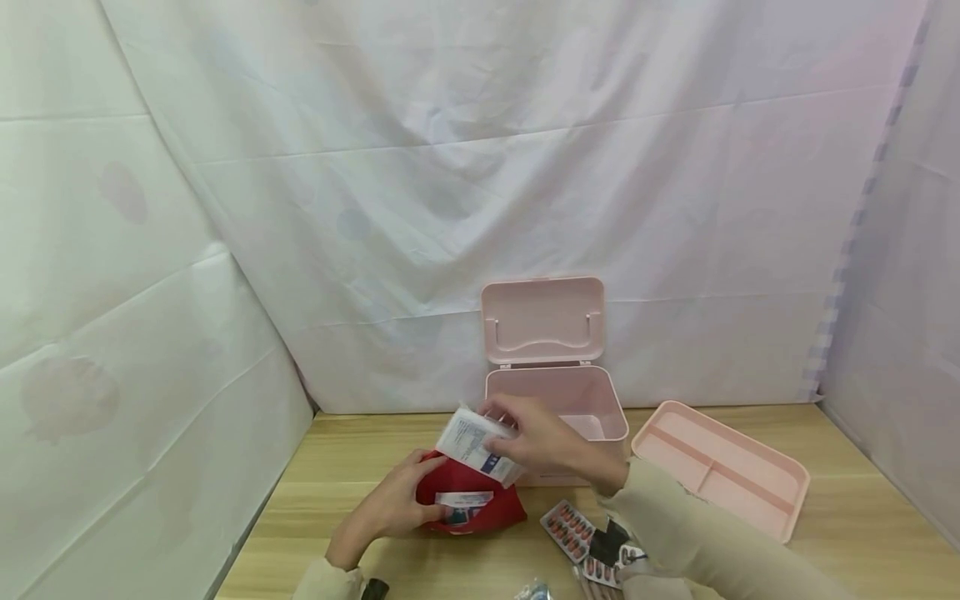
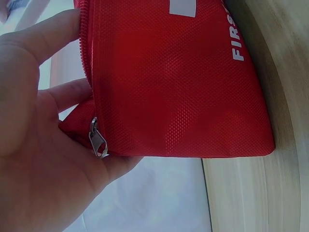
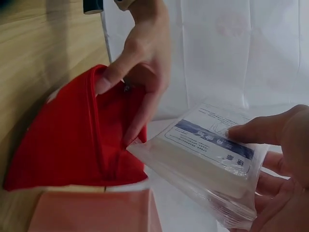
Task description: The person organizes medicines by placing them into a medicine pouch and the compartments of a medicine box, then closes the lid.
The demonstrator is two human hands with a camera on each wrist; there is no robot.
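Has a beige sleeve (image 1: 705, 525) nearest, right of the red first-aid pouch (image 3: 63, 142); grips its rim with the left hand (image 1: 397, 497), pinches a plastic-wrapped pack (image 3: 205, 152) at the pouch's mouth with the right hand (image 1: 534, 433). Might snag wrapper (image 3: 219, 205) on zipper teeth (image 2: 83, 48), or lose grip through slickness.

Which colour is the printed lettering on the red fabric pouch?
White lettering; it shows best in the left wrist view.

Left hand (image 1: 399, 497) holds red pouch (image 1: 501, 511); right hand (image 1: 534, 433) grips white packet (image 1: 469, 440).
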